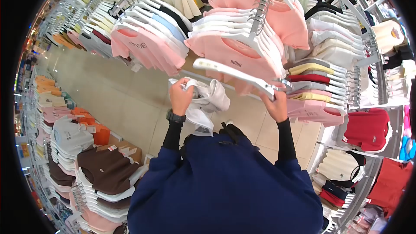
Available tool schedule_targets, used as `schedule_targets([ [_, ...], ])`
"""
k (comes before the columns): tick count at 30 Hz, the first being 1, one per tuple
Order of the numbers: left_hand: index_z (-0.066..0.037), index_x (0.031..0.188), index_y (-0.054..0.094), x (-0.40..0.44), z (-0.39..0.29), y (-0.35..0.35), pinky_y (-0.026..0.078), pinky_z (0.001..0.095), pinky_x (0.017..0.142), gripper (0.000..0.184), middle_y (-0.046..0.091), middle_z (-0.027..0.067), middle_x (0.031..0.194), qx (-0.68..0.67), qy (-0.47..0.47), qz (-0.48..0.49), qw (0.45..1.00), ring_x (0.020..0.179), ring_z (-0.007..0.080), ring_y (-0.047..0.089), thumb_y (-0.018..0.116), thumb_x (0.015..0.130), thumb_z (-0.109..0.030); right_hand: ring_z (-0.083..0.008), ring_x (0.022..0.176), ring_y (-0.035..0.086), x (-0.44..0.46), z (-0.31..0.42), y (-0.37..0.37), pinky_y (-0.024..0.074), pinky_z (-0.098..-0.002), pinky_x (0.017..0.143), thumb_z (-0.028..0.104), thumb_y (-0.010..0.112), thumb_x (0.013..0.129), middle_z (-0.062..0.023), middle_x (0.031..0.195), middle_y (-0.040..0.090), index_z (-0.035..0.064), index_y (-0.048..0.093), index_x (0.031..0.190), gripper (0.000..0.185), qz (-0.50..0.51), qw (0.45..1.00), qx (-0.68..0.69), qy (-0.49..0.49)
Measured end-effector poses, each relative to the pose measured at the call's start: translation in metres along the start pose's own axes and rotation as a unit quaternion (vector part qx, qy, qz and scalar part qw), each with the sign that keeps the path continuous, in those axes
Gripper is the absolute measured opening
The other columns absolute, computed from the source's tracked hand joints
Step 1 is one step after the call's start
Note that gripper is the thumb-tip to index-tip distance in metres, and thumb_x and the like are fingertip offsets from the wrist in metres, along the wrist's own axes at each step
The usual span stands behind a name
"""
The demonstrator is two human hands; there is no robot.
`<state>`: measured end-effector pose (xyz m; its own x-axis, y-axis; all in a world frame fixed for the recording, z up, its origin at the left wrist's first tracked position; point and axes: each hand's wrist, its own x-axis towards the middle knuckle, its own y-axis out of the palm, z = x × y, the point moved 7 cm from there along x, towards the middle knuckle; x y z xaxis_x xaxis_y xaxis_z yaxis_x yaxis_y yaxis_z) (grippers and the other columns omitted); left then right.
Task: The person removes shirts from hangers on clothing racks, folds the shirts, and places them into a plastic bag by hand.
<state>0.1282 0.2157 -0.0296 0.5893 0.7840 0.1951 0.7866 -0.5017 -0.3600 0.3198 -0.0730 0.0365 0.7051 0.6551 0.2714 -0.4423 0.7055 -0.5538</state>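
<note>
My left hand (180, 96), with a dark watch on its wrist, is closed on a bunched off-white shirt (212, 97) that hangs in loose folds below and to its right. My right hand (276, 105) grips one end of a white hanger (232, 74). The hanger slants up to the left, with its bare arm in front of a pink T-shirt (221, 48) on the rack. Shirt and hanger are apart from each other in this view.
Racks of hung shirts stand ahead, among them another pink T-shirt (141, 45) at the left. Brown shirts (106, 171) hang close by at lower left. Shelves with a folded red shirt (368, 130) rise at the right. Tiled floor (125, 104) lies between.
</note>
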Motion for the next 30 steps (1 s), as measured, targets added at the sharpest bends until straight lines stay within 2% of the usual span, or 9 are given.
schedule_targets([
  [4, 0.001, 0.083, 0.067, 0.016, 0.005, -0.004, 0.042, 0.0305, 0.053, 0.011, 0.062, 0.0076, 0.064, 0.025, -0.012, -0.008, 1.0, 0.054, 0.0118, 0.053, 0.067, 0.08, -0.01, -0.0155, 0.062, 0.054, -0.029, 0.003, -0.002, 0.0454, -0.028, 0.062, 0.011, 0.072, 0.082, -0.0085, 0.077, 0.066, 0.0003, 0.07, 0.105, 0.026, 0.063, 0.995, 0.001, 0.076],
  [5, 0.0, 0.083, 0.067, 0.02, 0.006, -0.005, 0.042, 0.0304, 0.053, 0.011, 0.062, 0.0077, 0.064, 0.014, -0.009, -0.008, 1.0, 0.055, 0.0118, 0.053, 0.067, 0.08, -0.01, -0.0158, 0.065, 0.056, -0.027, 0.018, -0.003, 0.0469, -0.0279, 0.065, 0.008, 0.071, 0.083, -0.0084, 0.081, 0.067, 0.0004, 0.069, 0.107, 0.026, 0.054, 0.995, 0.063, 0.047],
  [9, 0.0, 0.085, 0.069, 0.024, 0.005, 0.0, 0.043, 0.0303, 0.054, 0.014, 0.062, 0.0079, 0.065, 0.003, -0.02, -0.013, 1.0, 0.055, 0.0132, 0.054, 0.069, 0.08, -0.013, -0.017, 0.069, 0.057, -0.036, 0.025, 0.0, 0.0481, -0.0287, 0.068, 0.005, 0.069, 0.084, -0.0094, 0.084, 0.067, 0.0005, 0.069, 0.109, 0.025, 0.101, 0.993, 0.036, 0.055],
  [15, -0.001, 0.085, 0.07, 0.026, 0.011, -0.007, 0.046, 0.0319, 0.056, 0.016, 0.065, 0.0095, 0.067, 0.04, -0.021, -0.039, 0.998, 0.058, 0.0168, 0.059, 0.071, 0.08, -0.016, -0.0181, 0.063, 0.053, -0.044, 0.022, 0.01, 0.0448, -0.0305, 0.062, 0.006, 0.07, 0.084, -0.0114, 0.08, 0.063, 0.0017, 0.069, 0.109, 0.025, 0.1, 0.992, 0.049, 0.06],
  [19, -0.002, 0.085, 0.07, 0.027, 0.021, -0.014, 0.047, 0.0327, 0.058, 0.016, 0.066, 0.0104, 0.068, 0.051, -0.045, -0.035, 0.997, 0.059, 0.0201, 0.061, 0.072, 0.079, -0.017, -0.022, 0.059, 0.051, -0.05, 0.014, 0.019, 0.0419, -0.0329, 0.057, 0.009, 0.07, 0.083, -0.0125, 0.079, 0.061, 0.0025, 0.07, 0.105, 0.023, 0.093, 0.996, 0.018, 0.005],
  [24, -0.003, 0.087, 0.07, 0.005, -0.011, 0.0, 0.046, 0.0328, 0.057, 0.016, 0.066, 0.011, 0.069, 0.072, 0.038, -0.027, 0.996, 0.058, 0.0206, 0.061, 0.073, 0.077, -0.016, -0.0294, 0.06, 0.053, -0.049, 0.017, 0.055, 0.0422, -0.0351, 0.057, 0.01, 0.07, 0.083, -0.013, 0.077, 0.059, 0.0032, 0.069, 0.104, 0.022, 0.092, 0.995, 0.034, -0.013],
  [28, -0.004, 0.09, 0.069, -0.028, -0.051, 0.028, 0.046, 0.0329, 0.058, 0.017, 0.066, 0.0124, 0.072, 0.05, 0.015, 0.036, 0.998, 0.062, 0.0222, 0.063, 0.073, 0.076, -0.014, -0.0335, 0.07, 0.059, -0.042, 0.041, 0.086, 0.0467, -0.0365, 0.065, 0.007, 0.068, 0.083, -0.0125, 0.079, 0.061, 0.0052, 0.067, 0.11, 0.027, 0.049, 0.998, 0.048, 0.006],
  [29, -0.004, 0.09, 0.069, -0.033, -0.053, 0.035, 0.047, 0.0327, 0.058, 0.017, 0.067, 0.0124, 0.072, 0.039, 0.012, 0.045, 0.998, 0.062, 0.0228, 0.064, 0.072, 0.076, -0.013, -0.0344, 0.073, 0.061, -0.045, 0.032, 0.097, 0.0482, -0.038, 0.069, 0.007, 0.068, 0.084, -0.0123, 0.082, 0.062, 0.0089, 0.06, 0.125, 0.042, -0.006, 0.998, 0.051, -0.042],
  [30, -0.004, 0.09, 0.069, -0.037, -0.054, 0.041, 0.047, 0.0325, 0.058, 0.016, 0.067, 0.0125, 0.072, 0.03, 0.008, 0.054, 0.998, 0.063, 0.0234, 0.064, 0.072, 0.076, -0.013, -0.0344, 0.075, 0.061, -0.045, 0.027, 0.104, 0.0485, -0.0383, 0.07, 0.007, 0.068, 0.084, -0.0129, 0.083, 0.063, 0.0094, 0.056, 0.129, 0.046, 0.007, 0.998, 0.062, 0.015],
])
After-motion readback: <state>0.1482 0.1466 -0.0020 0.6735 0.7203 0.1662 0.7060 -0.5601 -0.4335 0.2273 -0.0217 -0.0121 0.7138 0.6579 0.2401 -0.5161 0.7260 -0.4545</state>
